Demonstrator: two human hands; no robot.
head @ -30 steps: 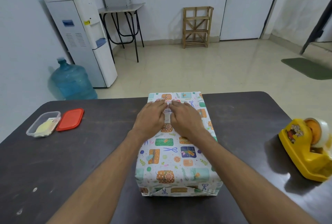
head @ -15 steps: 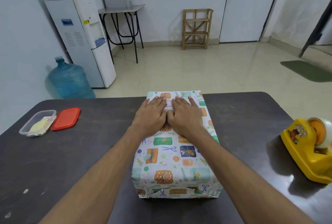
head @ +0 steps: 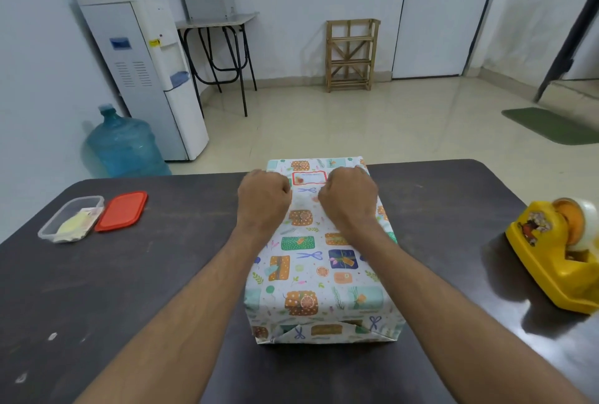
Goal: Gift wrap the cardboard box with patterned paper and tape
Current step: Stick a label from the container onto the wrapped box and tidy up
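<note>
Dark surface [head: 162, 274], wrapped box [head: 324, 277] at centre.
Left grip [head: 264, 199], right grip [head: 348, 197]: fists on box top, holding nothing. Clear tub [head: 54, 221], left, holds yellow paper [head: 73, 228]; red lid [head: 121, 210] beside.

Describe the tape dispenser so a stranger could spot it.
Start at the dark table. Look to its right edge, apart from the wrapped box. The tape dispenser is the only thing there: chunky, yellow, with a cartoon sticker and a tape roll.
</note>
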